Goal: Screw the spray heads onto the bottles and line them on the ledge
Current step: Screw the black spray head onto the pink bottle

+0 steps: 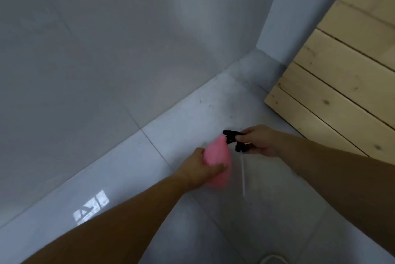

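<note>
Left hand wrapped around pink bottle above the tiled floor. Right hand, at 2 o'clock from it, pinches black spray head, tube dangling.

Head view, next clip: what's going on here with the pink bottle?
A person holds the pink bottle in the left hand and a black spray head in the right hand, above a pale tiled floor. The head is beside the bottle's neck, not on it, and its thin dip tube hangs free outside. A wooden plank panel stands at right.
</note>
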`<act>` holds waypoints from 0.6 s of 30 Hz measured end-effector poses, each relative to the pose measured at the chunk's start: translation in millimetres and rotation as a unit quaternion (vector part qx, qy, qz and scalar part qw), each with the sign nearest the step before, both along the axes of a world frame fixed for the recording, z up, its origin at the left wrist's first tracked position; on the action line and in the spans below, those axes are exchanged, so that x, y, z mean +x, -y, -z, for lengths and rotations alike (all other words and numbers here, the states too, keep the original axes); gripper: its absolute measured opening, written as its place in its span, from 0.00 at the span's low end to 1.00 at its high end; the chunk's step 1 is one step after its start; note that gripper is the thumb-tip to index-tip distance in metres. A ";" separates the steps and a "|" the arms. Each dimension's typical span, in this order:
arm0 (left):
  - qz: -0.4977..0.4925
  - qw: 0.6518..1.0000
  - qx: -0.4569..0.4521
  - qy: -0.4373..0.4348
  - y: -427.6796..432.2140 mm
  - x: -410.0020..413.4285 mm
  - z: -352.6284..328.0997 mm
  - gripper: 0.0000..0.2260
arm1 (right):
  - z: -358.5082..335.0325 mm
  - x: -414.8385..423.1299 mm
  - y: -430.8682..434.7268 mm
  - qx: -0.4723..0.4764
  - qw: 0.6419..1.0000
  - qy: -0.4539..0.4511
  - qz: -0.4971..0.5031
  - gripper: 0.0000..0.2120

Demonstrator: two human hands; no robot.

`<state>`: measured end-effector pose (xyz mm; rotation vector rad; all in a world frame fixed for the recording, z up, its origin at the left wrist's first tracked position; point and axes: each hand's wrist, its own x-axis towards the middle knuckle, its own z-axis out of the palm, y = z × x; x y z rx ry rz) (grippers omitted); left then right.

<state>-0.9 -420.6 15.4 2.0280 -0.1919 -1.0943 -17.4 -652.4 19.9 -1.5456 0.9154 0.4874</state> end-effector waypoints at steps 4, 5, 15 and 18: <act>-0.008 0.998 -0.034 0.044 -27.1 12.6 -59.0 0.36 | -68.8 11.0 -13.0 0.041 0.997 0.068 -0.023 0.07; -0.011 0.997 -0.041 0.059 -34.8 14.2 -76.6 0.36 | -88.3 12.5 -17.9 0.045 0.995 0.089 -0.025 0.06; 0.030 0.974 -0.057 0.215 -135.6 -12.2 -251.2 0.36 | -295.8 -18.0 -90.3 0.040 0.945 0.325 0.018 0.07; 0.025 0.969 -0.068 0.237 -165.9 -28.0 -281.1 0.37 | -348.0 -27.8 -111.1 0.059 0.910 0.405 0.066 0.10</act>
